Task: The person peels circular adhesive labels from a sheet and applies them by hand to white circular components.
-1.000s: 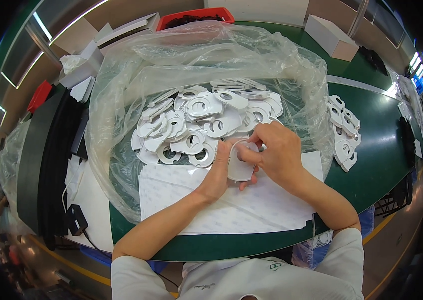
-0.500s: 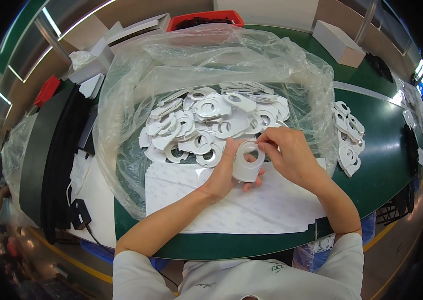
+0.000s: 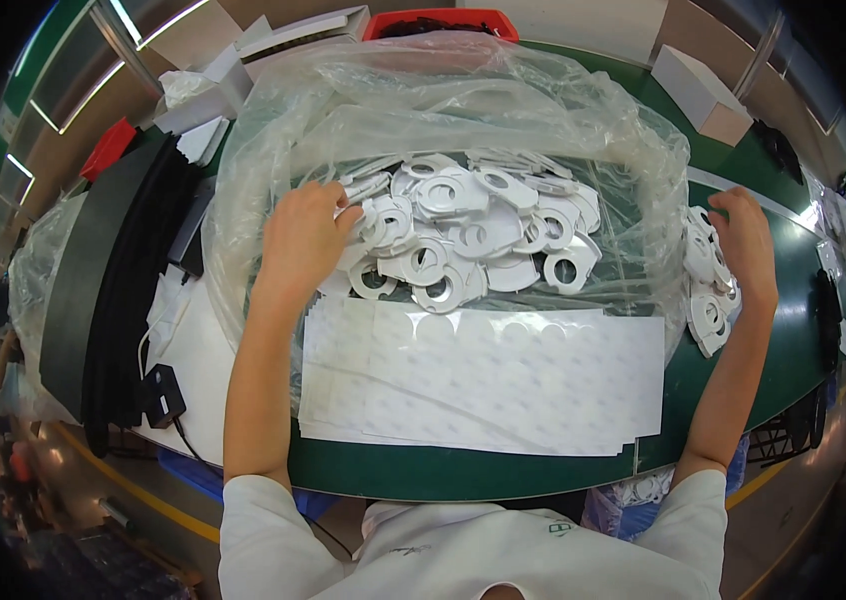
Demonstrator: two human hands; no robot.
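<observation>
Many flat white plastic ring pieces [image 3: 478, 235], each with a round hole and a tab, lie heaped on clear plastic. At the heap's left edge, my left hand [image 3: 305, 240] has its fingers bent around a white ring piece [image 3: 367, 188], mostly hidden by the fingertips. Far to the right, my right hand [image 3: 746, 245] is over a smaller group of the same ring pieces [image 3: 709, 310]. Its fingers are loosely bent, thumb and forefinger apart, with nothing visible between them. The hand covers part of that group.
White translucent sheets [image 3: 483, 385] lie stacked in front of the heap. A crumpled clear plastic bag [image 3: 453, 105] surrounds the heap on the green table [image 3: 543, 477]. Behind stand a red bin [image 3: 503, 22] and a white box [image 3: 700, 95]. A black adapter [image 3: 162, 396] sits left.
My hands have separated from the ring piece held between them over the sheets. My left hand moved up-left to the heap; my right moved right to the smaller group.
</observation>
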